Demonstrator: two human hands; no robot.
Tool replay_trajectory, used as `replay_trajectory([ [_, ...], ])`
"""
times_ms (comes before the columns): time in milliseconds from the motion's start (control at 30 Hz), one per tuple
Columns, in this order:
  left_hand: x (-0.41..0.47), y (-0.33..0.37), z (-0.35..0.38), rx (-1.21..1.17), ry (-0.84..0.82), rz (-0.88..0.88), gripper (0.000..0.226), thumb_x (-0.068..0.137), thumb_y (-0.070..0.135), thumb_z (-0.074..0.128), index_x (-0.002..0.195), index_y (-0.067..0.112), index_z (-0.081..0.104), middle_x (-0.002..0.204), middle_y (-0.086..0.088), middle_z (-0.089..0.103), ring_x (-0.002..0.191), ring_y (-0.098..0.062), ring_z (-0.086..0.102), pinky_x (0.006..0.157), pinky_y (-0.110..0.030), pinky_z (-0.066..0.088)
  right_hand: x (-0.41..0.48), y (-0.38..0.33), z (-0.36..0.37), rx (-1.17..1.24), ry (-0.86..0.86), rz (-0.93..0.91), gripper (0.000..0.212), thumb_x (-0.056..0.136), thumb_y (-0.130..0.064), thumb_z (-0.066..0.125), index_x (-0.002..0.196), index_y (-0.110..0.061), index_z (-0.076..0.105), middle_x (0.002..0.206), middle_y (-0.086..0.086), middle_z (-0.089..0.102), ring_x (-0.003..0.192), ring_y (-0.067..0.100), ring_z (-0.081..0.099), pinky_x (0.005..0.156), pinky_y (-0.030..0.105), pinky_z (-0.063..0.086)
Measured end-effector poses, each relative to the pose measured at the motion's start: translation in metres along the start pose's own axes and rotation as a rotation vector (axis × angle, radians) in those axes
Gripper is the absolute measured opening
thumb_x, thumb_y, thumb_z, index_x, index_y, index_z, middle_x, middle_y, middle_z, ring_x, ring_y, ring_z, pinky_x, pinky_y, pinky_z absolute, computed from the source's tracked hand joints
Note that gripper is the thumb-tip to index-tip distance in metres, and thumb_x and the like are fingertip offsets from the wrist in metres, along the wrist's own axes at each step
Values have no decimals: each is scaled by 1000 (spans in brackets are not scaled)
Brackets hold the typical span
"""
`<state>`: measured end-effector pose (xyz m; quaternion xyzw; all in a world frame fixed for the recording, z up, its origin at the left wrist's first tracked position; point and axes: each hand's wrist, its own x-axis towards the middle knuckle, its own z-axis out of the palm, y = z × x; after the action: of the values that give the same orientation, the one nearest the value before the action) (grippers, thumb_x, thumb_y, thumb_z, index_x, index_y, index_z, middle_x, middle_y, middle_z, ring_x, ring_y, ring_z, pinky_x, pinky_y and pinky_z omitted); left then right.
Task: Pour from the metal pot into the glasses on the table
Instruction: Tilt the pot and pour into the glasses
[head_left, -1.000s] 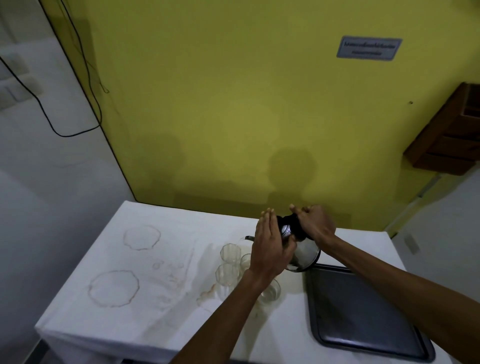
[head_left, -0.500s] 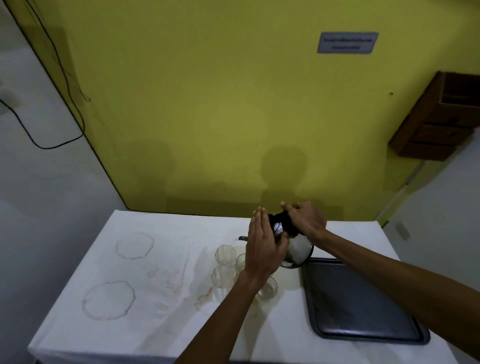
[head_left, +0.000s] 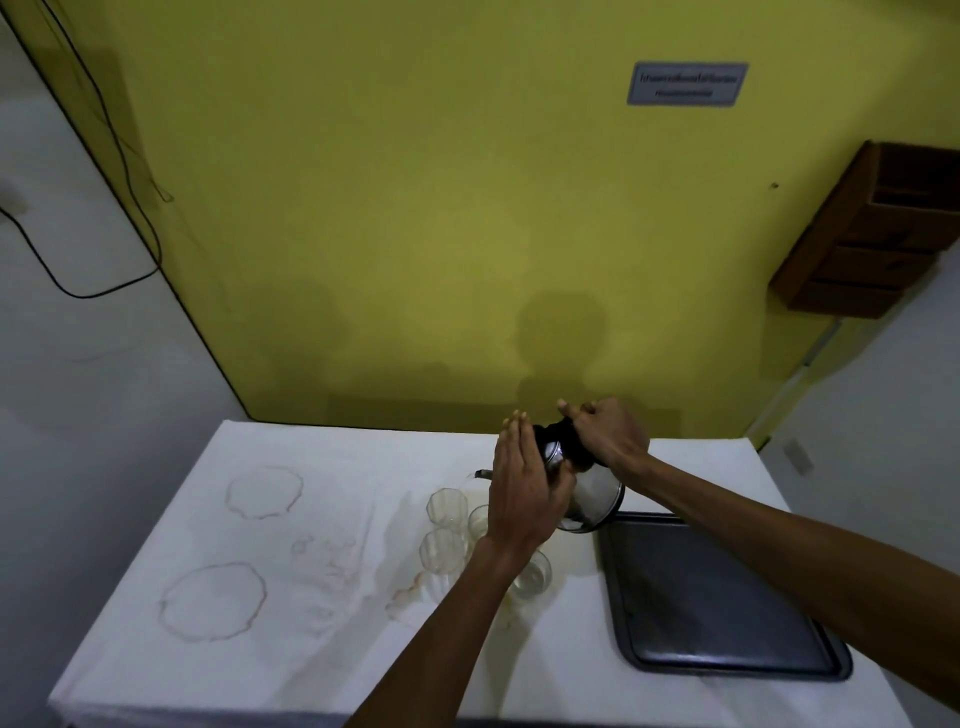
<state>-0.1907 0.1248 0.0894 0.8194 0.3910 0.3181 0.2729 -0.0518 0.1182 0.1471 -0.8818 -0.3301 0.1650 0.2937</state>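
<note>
On the yellow wall (head_left: 415, 208), a small gray sign (head_left: 687, 83), lettering illegibly blurred.

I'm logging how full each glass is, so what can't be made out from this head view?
- Pot spout tip: mostly behind the left hand; any stream is not visible.
- Third glass: half covered by the same hand.
- Nearest glass: partly behind the left forearm; level unclear.
- Metal pot handle: wrapped by the right hand.
- Wall sign: text too small.
</note>
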Motion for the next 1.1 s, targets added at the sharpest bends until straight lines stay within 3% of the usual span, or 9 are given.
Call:
replay_trajectory([
  [200,0,2,-1,-4,-8,3,79,89,44,42,147,-8,31,154,-24,32,143,-38,30,117,-43,23,-1,0,-2,25,-2,2,59,88,-59,59,53,-12,55,55,2,55,65,28,60,58,30,38],
  [300,0,2,0,-1,1,6,78,89,43,43,147,-8,31,153,-24,34,142,-39,31,116,-44,25,0,0,-2,15,-8,-2,59,88,-60,58,53,-13,55,56,2,56,68,30,63,60,31,39],
  [800,-2,3,-1,-35,20,-31,79,89,45,42,148,-7,30,154,-23,32,143,-37,29,117,-44,24,4,-1,-1,11,6,-52,60,87,-58,61,51,-12,53,47,1,47,49,21,48,53,29,35],
  [1100,-3,4,1,-19,16,-27,79,89,45,40,148,-7,29,155,-23,30,145,-36,27,117,-41,20,5,4,0,42,-4,-39,59,87,-58,62,50,-13,53,48,1,51,52,22,53,54,28,36],
])
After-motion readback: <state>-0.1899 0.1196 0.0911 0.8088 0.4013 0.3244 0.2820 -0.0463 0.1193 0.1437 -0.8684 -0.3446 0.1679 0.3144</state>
